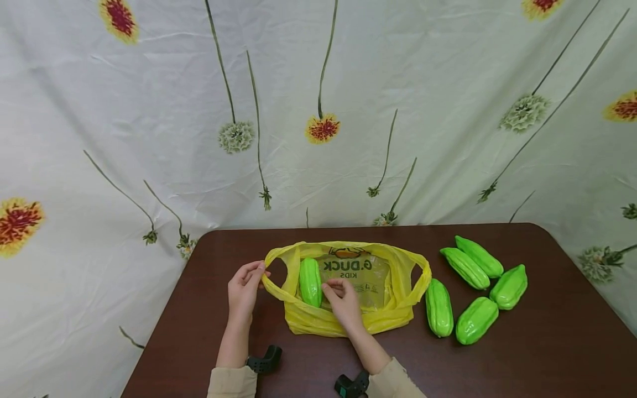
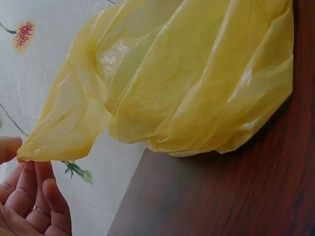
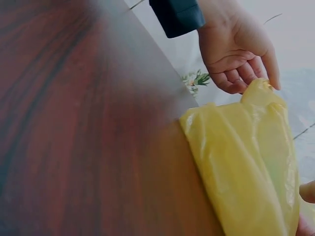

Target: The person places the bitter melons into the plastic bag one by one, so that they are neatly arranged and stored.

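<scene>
A yellow plastic bag (image 1: 348,323) with mirrored lettering lies on the table, its mouth spread wide. My left hand (image 1: 246,290) pinches the bag's left handle between thumb and fingers; the left wrist view shows the same hand (image 2: 34,201) below the stretched handle. Inside the bag, at the left of its mouth, lies a glossy green ridged gourd (image 1: 311,282). My right hand (image 1: 343,304) reaches over the front rim, its bent fingertips beside the gourd's right edge, with nothing seen held. Only part of the right hand (image 3: 308,192) enters the right wrist view.
Several similar green gourds (image 1: 476,320) lie on the table to the right of the bag, one close beside it. The dark brown tabletop (image 1: 199,309) ends at a flower-printed cloth (image 1: 164,110) hanging behind. Black wrist cameras (image 1: 266,359) sit on both wrists.
</scene>
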A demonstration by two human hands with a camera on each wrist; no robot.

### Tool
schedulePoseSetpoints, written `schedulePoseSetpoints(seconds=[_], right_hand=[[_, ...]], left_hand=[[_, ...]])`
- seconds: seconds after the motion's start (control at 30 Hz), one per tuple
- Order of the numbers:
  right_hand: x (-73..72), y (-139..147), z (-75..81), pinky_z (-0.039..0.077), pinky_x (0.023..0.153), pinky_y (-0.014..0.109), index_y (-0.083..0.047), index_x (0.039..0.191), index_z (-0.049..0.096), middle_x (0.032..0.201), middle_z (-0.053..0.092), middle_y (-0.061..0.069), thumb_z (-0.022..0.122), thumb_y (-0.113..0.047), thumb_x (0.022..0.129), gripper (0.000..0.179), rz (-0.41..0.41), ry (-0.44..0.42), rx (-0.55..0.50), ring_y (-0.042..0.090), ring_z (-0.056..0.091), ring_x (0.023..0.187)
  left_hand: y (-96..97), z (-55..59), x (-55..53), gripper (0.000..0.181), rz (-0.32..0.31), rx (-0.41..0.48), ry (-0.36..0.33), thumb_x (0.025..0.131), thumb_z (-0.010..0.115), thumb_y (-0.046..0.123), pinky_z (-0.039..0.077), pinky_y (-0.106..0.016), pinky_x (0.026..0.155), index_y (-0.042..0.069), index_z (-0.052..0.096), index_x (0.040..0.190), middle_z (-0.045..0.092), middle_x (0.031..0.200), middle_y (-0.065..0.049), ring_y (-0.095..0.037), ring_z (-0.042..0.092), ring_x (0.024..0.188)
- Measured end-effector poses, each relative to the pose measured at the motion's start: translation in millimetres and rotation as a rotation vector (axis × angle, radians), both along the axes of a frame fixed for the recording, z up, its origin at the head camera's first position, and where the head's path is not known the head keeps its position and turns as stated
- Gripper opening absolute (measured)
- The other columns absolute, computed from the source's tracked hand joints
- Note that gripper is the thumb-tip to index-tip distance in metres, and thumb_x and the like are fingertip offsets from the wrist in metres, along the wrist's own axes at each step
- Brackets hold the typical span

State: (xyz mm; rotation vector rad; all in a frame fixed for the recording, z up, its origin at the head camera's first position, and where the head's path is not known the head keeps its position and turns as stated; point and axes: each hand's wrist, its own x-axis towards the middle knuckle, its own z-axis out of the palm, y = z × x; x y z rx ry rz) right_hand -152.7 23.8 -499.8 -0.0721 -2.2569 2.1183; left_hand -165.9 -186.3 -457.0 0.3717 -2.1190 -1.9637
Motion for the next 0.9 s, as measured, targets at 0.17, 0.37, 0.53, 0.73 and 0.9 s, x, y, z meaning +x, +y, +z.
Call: schedulePoseSetpoints(seconds=[0.17,0.37,0.53,0.73,0.9], right_hand=[[-1.8,6.3,7.2,0.048,0.085,0.040,0.007,0.112,0.055,0.108,0.059,0.016,0.060,-0.020,0.093,0.033,0.001,0.026,-0.036,0.031,0.058,0.104],[-3.7,18.4,20.9,0.047,0.088,0.039,0.006,0.117,0.054,0.114,0.058,0.017,0.059,-0.017,0.093,0.033,0.005,0.049,-0.084,0.031,0.056,0.107],[-4.0,28.7,34.7,0.044,0.091,0.041,0.004,0.121,0.053,0.120,0.056,0.018,0.059,-0.018,0.093,0.036,0.000,0.047,-0.125,0.029,0.053,0.112],[-1.9,42.3,54.3,0.045,0.091,0.045,0.006,0.122,0.051,0.121,0.055,0.021,0.060,-0.016,0.093,0.038,-0.005,0.086,-0.185,0.026,0.055,0.108],[-0.2,55.2,66.3,0.048,0.088,0.039,0.005,0.122,0.052,0.119,0.056,0.018,0.060,-0.018,0.092,0.038,-0.021,0.123,-0.175,0.024,0.057,0.103]], left_hand=[[-2.6,-6.5,-2.7,0.030,0.007,-0.002,0.001,0.094,0.059,0.024,0.048,-0.025,0.071,0.001,0.063,0.113,0.069,0.088,-0.009,-0.007,0.059,0.077],[-3.2,-7.0,-2.8,0.030,0.010,0.007,0.012,0.094,0.059,0.024,0.048,-0.027,0.072,0.002,0.063,0.113,0.068,0.081,0.000,-0.010,0.060,0.080],[-3.5,-5.6,-3.3,0.030,0.005,0.008,0.004,0.094,0.058,0.023,0.047,-0.026,0.072,0.001,0.063,0.113,0.067,0.078,0.006,-0.013,0.061,0.083],[-3.9,-4.4,-3.7,0.029,-0.001,0.011,0.001,0.094,0.058,0.021,0.046,-0.025,0.071,-0.001,0.062,0.114,0.066,0.077,0.008,-0.013,0.061,0.083],[-3.8,-6.4,-4.0,0.029,0.005,0.017,0.009,0.094,0.058,0.022,0.047,-0.026,0.071,0.000,0.063,0.113,0.067,0.076,0.008,-0.016,0.061,0.084]])
